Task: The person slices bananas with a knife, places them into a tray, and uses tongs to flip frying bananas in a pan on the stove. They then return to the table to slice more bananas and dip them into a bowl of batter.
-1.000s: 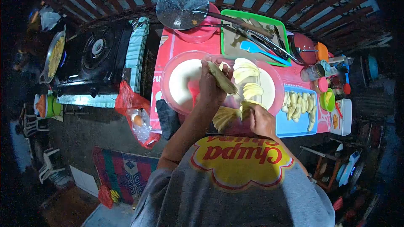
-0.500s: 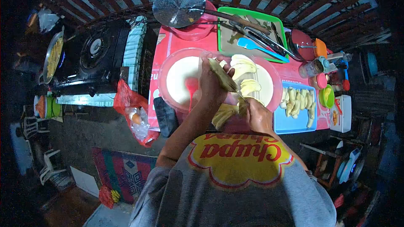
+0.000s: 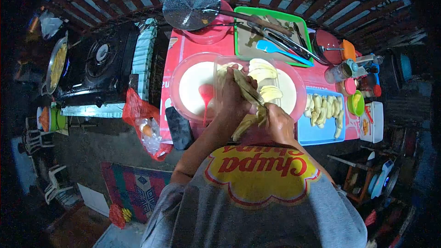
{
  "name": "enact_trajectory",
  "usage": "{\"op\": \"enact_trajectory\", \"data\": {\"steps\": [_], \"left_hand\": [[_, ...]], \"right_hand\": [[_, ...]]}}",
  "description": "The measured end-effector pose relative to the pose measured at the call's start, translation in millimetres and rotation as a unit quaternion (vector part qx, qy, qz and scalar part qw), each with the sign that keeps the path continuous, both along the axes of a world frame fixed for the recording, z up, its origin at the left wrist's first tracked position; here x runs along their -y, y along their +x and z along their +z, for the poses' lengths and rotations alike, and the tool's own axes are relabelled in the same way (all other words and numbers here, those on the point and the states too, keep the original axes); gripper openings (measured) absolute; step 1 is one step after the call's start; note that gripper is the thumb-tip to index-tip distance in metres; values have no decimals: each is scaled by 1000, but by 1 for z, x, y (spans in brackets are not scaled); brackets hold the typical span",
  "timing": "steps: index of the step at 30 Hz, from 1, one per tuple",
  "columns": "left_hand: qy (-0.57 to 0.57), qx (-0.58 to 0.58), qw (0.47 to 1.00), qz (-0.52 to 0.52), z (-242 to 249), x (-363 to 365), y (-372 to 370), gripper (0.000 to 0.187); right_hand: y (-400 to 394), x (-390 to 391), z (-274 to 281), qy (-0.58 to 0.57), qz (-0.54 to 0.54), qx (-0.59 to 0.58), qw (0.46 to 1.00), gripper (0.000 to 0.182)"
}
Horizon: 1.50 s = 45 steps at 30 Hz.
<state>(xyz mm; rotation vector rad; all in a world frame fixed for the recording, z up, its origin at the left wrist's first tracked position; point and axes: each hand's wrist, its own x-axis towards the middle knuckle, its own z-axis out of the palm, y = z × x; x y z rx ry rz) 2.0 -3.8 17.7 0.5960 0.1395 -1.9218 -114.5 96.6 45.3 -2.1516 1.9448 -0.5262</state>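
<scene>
My left hand is closed around a banana that points down toward my right hand. My right hand is closed at the banana's lower end on a thin knife, mostly hidden by the fingers. Beneath the hands, a fanned piece of banana hangs over the near rim of a clear plastic tray. More fanned banana slices lie in that tray. The tray rests across a large pink-rimmed basin of pale batter, with a red ladle in it.
Peeled bananas fill part of a blue tray on the right. A green-edged tray holds tongs and a blue spatula. A wide skimmer lies at the back. The stove with a frying pan stands left.
My right hand has shifted slightly down and left, close against the banana's lower end. The knife blade shows less than before. My left hand still grips the banana, and the view has shifted slightly.
</scene>
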Motion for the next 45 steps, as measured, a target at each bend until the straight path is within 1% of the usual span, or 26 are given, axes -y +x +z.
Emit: {"op": "enact_trajectory", "data": {"steps": [1,3,4,7,10,11,12,14,16,18,19,21,24,25,27,28,30,31,33,34,36,39,40,42,43,45], "left_hand": [[0,0,1000,0,0,1,0,27],[46,-20,999,-11,2,2,3,25],[47,-20,999,-11,2,3,4,25],[35,-46,998,-15,2,3,3,22],[46,-17,998,-41,8,5,3,18],[43,-42,997,-48,6,5,6,18],[41,-68,995,-55,5,5,8,18],[37,-66,995,-63,6,3,7,18],[35,-63,995,-71,11,2,6,19],[106,-82,989,-57,18,2,3,19],[106,-82,989,-57,15,2,4,19],[47,-106,990,-77,3,3,6,19],[43,-128,988,-72,-6,4,5,19],[43,-128,988,-72,-6,3,4,19],[19,-71,997,-19,0,-1,3,19],[19,-70,997,-18,-1,-1,4,19],[-7,4,999,-45,0,0,6,18],[-7,4,999,-45,2,1,7,18],[98,-43,994,-24,20,2,8,18],[98,-44,994,-23,21,2,9,18],[116,-124,985,8,23,1,7,19],[144,-108,984,15,25,3,4,20],[144,-109,983,15,18,3,4,20],[45,-94,995,-3,5,0,6,19],[44,-95,994,-3,0,-3,6,19],[69,-45,997,-15,12,-5,7,24]], "right_hand": [[0,2,0,2,4,2,1000,27],[-2,0,0,-20,12,5,1000,25],[-3,0,0,-41,20,7,999,24],[-4,1,-4,-30,14,1,999,22],[-3,7,-9,-70,29,1,997,22],[-3,7,-7,-70,30,1,997,22],[-5,5,-2,-46,33,0,998,21],[-5,4,0,-21,36,-2,999,21],[-3,8,-2,-62,43,8,997,21],[-1,12,-4,-63,50,1,997,23],[0,14,-4,-67,57,-5,996,25],[0,14,-6,-74,53,6,996,26],[-1,14,-11,-72,48,15,996,27],[0,15,-13,-65,48,16,997,26],[2,17,-16,-64,44,11,997,26],[4,18,-17,-64,39,7,997,25],[9,20,-14,-59,35,16,997,25],[9,21,-13,-55,31,24,998,25],[8,22,-20,-40,30,29,998,25],[8,22,-22,-26,30,34,999,25],[8,24,-24,-29,32,25,999,25],[9,28,-23,-30,32,11,999,25],[9,28,-23,-28,32,5,999,26],[12,30,-18,-20,27,7,999,26],[13,31,-16,-11,21,9,1000,26],[15,31,-17,-19,16,10,1000,26]]}}
